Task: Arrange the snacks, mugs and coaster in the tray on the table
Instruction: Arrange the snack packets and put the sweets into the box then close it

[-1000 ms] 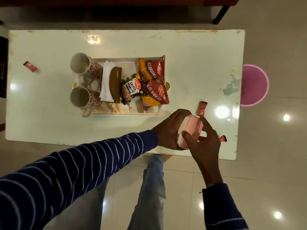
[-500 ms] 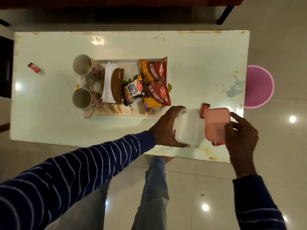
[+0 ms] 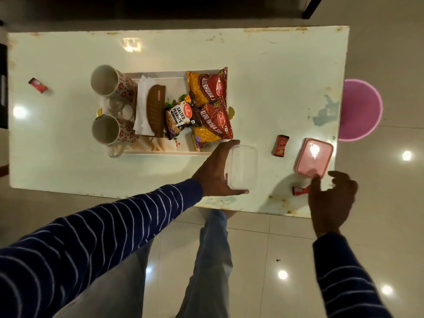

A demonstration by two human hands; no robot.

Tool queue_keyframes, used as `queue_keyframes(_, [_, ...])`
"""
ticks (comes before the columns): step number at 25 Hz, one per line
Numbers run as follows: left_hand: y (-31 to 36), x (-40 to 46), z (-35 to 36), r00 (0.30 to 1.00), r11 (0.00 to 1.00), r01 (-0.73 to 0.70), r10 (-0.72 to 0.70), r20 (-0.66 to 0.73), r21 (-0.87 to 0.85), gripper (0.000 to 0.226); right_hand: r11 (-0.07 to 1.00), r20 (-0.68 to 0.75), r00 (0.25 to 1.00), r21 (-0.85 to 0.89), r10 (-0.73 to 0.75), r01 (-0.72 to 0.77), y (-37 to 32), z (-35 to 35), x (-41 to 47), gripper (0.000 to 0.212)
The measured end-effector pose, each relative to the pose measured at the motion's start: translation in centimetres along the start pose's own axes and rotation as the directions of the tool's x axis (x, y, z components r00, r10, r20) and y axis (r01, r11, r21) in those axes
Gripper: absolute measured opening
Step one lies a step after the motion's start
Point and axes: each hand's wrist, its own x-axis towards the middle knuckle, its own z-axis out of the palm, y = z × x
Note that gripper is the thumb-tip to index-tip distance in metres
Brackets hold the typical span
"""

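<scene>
A: What has moved since half a second ago?

B: The pink lid is off the clear container and now lies flat on the bench, near its right edge. The right hand has let it go; its grip is released, the fingers loosely spread, one fingertip at or just over the lid's near edge.

A: And the other hand?

B: The left hand grasps the open container from its left side, thumb along the near wall and fingers along the far one, right beside the tray's near right corner.

A: What does that mean for the job?

B: I'd judge the box is being opened to take the loose sachets. One red sachet lies between container and lid, another partly under the right hand, a third far off to the left. The tray already holds two mugs, a brown coaster on a white napkin, a peanut packet and two bhujia packets.

A: Anything hard to make out?

B: Whether the container is empty; its walls are clear and glare washes it out. The tray's floor is mostly covered. Something glassy sits between the mugs, and I cannot tell what. The near sachet is half hidden.
</scene>
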Motion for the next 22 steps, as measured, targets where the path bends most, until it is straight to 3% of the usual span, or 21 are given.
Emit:
queue_keyframes(2, [-0.1,0.0,0.2,1.0,1.0,0.005,-0.005,0.005,0.001,0.122,0.998,0.134,0.991,-0.065,0.017,-0.008,0.3,1.2,-3.0,0.041])
queue_keyframes(5, [-0.5,0.3,0.4,1.0,1.0,0.017,-0.017,0.01,0.016,0.121,0.997,0.258,0.966,0.074,0.006,-0.026,1.3,2.8,-4.9,0.034])
queue_keyframes(10, [-1.1,0.7,0.1,1.0,0.999,-0.009,0.009,0.017,0.04,0.121,0.996,0.179,0.982,0.077,-0.068,0.055,-0.2,2.6,-4.6,0.007])
queue_keyframes(14, [-1.0,0.6,0.3,0.999,0.998,-0.028,0.026,0.025,0.049,0.12,0.904,0.116,0.965,0.392,-0.235,0.173,-5.7,1.5,-5.8,0.014])
queue_keyframes(17, [-0.8,0.9,0.6,0.998,1.0,-0.005,0.004,0.069,0.012,0.118,0.87,0.166,0.914,0.407,-0.371,0.279,-9.0,2.0,-6.7,0.027])
queue_keyframes(22, [-0.9,1.0,0.5,0.993,0.993,0.067,-0.057,0.103,-0.096,0.123,0.918,0.092,0.972,0.358,-0.215,0.169,-8.5,2.2,-2.8,0.032])
